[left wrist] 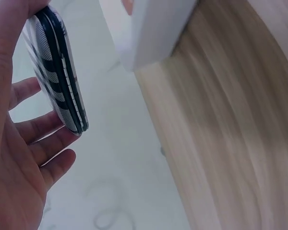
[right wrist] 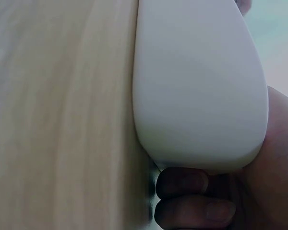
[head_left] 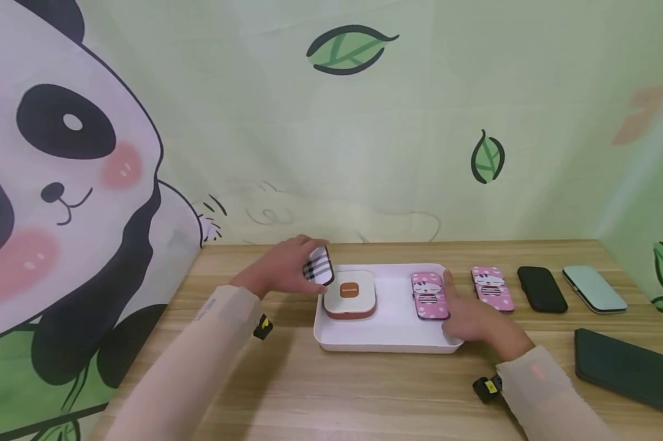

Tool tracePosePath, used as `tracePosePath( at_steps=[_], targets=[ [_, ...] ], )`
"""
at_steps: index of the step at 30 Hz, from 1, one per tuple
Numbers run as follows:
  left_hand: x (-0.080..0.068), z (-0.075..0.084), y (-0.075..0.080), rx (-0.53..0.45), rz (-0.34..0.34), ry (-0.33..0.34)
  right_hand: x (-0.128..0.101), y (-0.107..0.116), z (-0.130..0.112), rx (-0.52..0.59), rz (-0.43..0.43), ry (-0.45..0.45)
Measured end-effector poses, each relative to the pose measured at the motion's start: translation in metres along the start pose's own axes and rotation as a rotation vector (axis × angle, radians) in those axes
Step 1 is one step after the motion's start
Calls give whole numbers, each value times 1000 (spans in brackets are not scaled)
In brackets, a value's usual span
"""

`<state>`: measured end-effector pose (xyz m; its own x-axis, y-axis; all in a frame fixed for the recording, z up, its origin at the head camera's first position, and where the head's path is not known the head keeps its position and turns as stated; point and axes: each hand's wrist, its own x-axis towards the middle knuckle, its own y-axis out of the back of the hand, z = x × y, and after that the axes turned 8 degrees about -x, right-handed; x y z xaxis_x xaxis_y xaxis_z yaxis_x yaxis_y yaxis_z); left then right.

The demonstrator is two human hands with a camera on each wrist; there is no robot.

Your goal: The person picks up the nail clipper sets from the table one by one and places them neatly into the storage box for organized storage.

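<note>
Left hand [head_left: 281,269] grips a striped case [head_left: 319,266] by its edges (black-and-white pattern, held on edge in the left wrist view [left wrist: 57,72]), raised above the left rim of a white tray [head_left: 386,334] on the wooden table [head_left: 309,392]. Directly beneath and beside the striped case, inside the tray, lies a white box [head_left: 349,294] with an orange label. Right hand [head_left: 477,324] grasps the tray's right front corner, fingers curled under the rim [right wrist: 197,184]; beside its thumb a pink case [head_left: 429,296] lies in the tray. On the table to the right of the tray, in a row: a second pink case [head_left: 492,288], a black case [head_left: 542,289], a pale green case [head_left: 594,288]; nearer the front, a dark green pouch [head_left: 625,367].
</note>
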<state>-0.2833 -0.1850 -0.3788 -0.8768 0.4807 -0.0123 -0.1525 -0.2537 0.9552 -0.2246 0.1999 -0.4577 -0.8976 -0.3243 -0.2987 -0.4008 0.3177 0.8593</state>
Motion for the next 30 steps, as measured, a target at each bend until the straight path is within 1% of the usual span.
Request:
tracePosePath(
  at_steps=[6,12,21,25,30],
  targets=[
    [9,11,1,-4,3,-44,1,-1,1,-1,-11,-16],
    [18,33,-1,-13,-29,-79,0,-1,1,-7,-7,-26],
    [33,66,-6,-44,-110,-57,0,0,1,-4,1,-20],
    [39,80,-9,-19,-137,-57,0,0,-1,-7,1,-25],
    [47,92,-16,37,-167,-65,0,0,-1,-17,-2,-37]
  ],
)
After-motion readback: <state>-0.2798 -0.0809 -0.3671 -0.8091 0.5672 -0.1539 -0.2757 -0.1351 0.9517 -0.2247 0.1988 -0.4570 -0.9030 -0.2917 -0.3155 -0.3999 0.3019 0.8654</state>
